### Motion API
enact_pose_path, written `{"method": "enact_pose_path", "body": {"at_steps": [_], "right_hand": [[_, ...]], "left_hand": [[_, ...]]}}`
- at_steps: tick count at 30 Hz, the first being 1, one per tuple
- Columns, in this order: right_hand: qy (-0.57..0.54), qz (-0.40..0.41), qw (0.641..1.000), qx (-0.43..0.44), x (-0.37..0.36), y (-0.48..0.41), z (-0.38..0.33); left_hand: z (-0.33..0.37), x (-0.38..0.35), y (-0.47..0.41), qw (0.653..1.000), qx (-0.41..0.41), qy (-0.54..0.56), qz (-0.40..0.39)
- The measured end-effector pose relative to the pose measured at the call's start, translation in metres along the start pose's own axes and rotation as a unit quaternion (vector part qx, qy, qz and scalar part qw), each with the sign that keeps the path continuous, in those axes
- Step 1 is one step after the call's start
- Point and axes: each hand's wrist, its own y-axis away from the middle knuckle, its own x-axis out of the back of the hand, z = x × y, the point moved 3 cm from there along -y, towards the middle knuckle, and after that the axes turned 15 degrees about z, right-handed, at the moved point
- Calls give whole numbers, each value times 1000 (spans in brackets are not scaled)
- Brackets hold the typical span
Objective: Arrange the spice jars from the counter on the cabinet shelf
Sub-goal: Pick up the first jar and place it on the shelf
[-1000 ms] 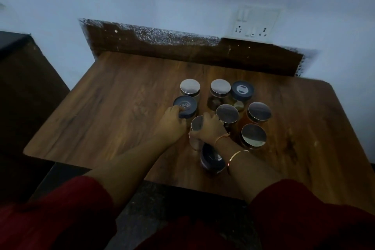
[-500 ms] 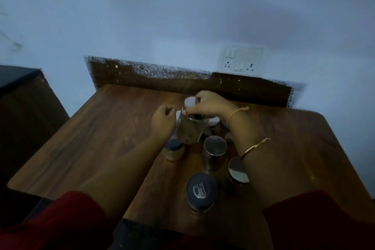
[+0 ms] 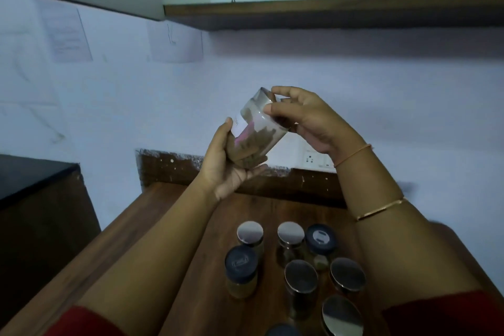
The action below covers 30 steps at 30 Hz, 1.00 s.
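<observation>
Presently, a clear spice jar (image 3: 255, 128), tilted, silver-lidded, with a white-and-pink label and brown contents, is held well above the bench (image 3: 169, 226). The left hand (image 3: 226, 169) grips its base and the right hand (image 3: 308, 120) pinches its lid end. Directly below, the remaining jars (image 3: 300, 267) stand on the bench.

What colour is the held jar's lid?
Silver: the lid on the jar, best in the head view.

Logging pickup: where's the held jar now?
Head view, centre: jar tilted in the air, held by left hand and right hand, above the counter.
</observation>
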Motion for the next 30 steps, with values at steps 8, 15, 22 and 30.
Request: {"method": "enact_pose_path", "body": {"at_steps": [8, 15, 22, 30], "right_hand": [[-127, 8, 989, 76, -6, -18, -47], [-228, 4, 969, 93, -13, -20, -68], [-260, 56, 960, 81, -22, -14, -59], [-192, 85, 973, 92, -32, 7, -41]], "left_hand": [[46, -17, 5, 987, 19, 91, -131], [69, -25, 12, 982, -18, 104, -157], [67, -25, 17, 980, -66, 120, -144], [64, -29, 28, 970, -232, 72, -31]]}}
